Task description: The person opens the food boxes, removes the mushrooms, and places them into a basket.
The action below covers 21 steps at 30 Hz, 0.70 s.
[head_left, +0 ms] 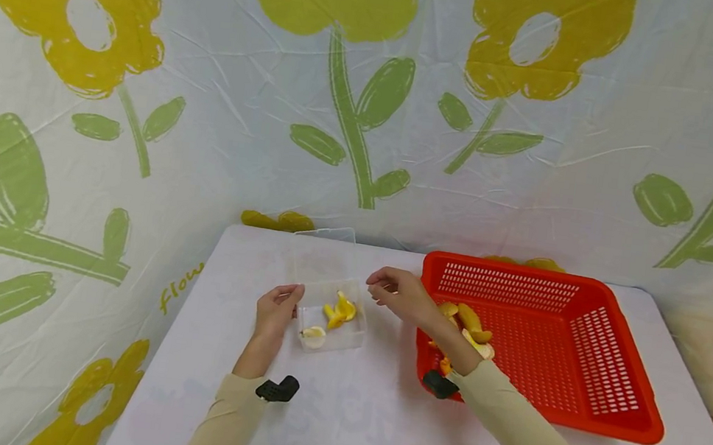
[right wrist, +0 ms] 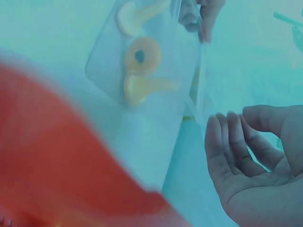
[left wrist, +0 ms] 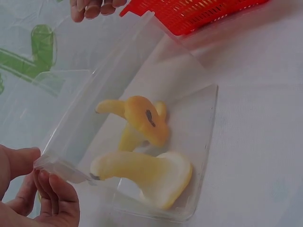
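Observation:
A clear plastic box [head_left: 342, 342] sits on the white table with its transparent lid [head_left: 323, 257] swung open at the back. Inside lie a few yellow mushroom-shaped pieces [head_left: 342, 311], including a paler one [left wrist: 147, 172] with a broad whitish cap. My left hand [head_left: 275, 309] pinches the box at its left edge, thumb above and fingers below in the left wrist view. Just off the box's right side hovers my right hand [head_left: 404, 295]. Its fingers bend loosely toward the thumb, holding nothing in the right wrist view [right wrist: 255, 161].
To the right stands a red perforated basket [head_left: 538, 371], with brownish-yellow pieces [head_left: 469, 318] and small orange ones [head_left: 446, 366] at its left end, partly behind my right forearm. A flower-printed cloth [head_left: 217, 49] hangs behind the table.

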Each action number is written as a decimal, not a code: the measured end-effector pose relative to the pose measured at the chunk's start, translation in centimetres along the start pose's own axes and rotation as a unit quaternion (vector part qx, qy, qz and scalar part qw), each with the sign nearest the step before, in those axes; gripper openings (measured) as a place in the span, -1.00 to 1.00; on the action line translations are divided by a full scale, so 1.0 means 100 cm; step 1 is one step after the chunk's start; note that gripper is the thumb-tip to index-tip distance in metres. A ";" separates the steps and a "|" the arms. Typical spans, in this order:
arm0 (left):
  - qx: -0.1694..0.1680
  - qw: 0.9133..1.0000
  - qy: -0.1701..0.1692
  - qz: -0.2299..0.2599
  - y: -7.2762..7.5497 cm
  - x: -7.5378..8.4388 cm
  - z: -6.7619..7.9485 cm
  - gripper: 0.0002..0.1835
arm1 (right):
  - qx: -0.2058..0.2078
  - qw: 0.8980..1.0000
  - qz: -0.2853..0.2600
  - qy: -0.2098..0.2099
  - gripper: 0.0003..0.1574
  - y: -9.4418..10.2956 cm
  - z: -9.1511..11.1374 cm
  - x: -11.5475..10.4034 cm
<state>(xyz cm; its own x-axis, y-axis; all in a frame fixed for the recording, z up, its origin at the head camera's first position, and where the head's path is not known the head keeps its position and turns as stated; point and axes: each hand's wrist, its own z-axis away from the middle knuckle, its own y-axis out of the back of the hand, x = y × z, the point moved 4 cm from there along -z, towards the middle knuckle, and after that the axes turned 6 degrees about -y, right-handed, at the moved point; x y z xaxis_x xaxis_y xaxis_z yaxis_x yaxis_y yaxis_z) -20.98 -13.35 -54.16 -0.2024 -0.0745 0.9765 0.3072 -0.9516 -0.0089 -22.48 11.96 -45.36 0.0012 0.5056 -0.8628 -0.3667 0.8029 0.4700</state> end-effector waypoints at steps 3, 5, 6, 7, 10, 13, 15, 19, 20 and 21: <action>0.003 1.000 0.002 0.003 0.000 0.000 -0.001 -0.70 | -0.014 1.000 -0.002 -0.005 -0.75 -0.012 -0.004 -0.001; 0.003 1.000 0.004 0.002 0.000 0.000 -0.001 -0.71 | -0.024 1.000 -0.006 -0.011 -0.76 -0.021 -0.006 -0.001; 0.003 1.000 0.005 0.000 0.000 0.000 -0.001 -0.71 | -0.028 1.000 -0.005 -0.012 -0.76 -0.024 -0.007 -0.001; 0.003 1.000 0.006 -0.002 0.000 0.000 -0.001 -0.71 | -0.032 0.999 -0.005 -0.016 -0.76 -0.028 -0.008 -0.001; -0.002 1.000 0.002 -0.005 -0.001 0.001 0.000 -0.69 | -0.047 0.999 -0.012 -0.015 -0.75 -0.039 -0.009 -0.002; -0.005 1.000 -0.001 -0.004 -0.002 0.001 0.001 -0.66 | -0.058 0.998 -0.016 -0.008 -0.75 -0.049 -0.011 -0.005; -0.006 1.000 -0.002 -0.002 -0.002 0.001 0.001 -0.66 | -0.066 0.998 -0.017 0.007 -0.77 -0.055 -0.014 -0.006; -0.005 1.000 -0.006 0.001 -0.001 0.001 0.001 -0.66 | -0.092 0.995 -0.015 0.037 -0.75 -0.070 -0.020 -0.008; -0.004 1.000 -0.007 0.001 -0.001 0.001 0.001 -0.66 | -0.101 0.994 -0.016 0.042 -0.74 -0.074 -0.022 -0.008; -0.004 1.000 -0.008 0.002 0.000 0.001 0.001 -0.66 | -0.110 0.993 -0.017 0.046 -0.72 -0.078 -0.024 -0.008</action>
<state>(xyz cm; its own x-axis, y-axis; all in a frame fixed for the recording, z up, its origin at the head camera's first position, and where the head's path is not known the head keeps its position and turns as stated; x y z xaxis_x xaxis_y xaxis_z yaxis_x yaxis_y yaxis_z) -20.94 -13.31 -54.00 -0.1863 -0.0746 0.9796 0.2998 -0.9539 -0.0157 -21.83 4.55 -48.83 -0.0642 0.4394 -0.8960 -0.5624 0.7258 0.3962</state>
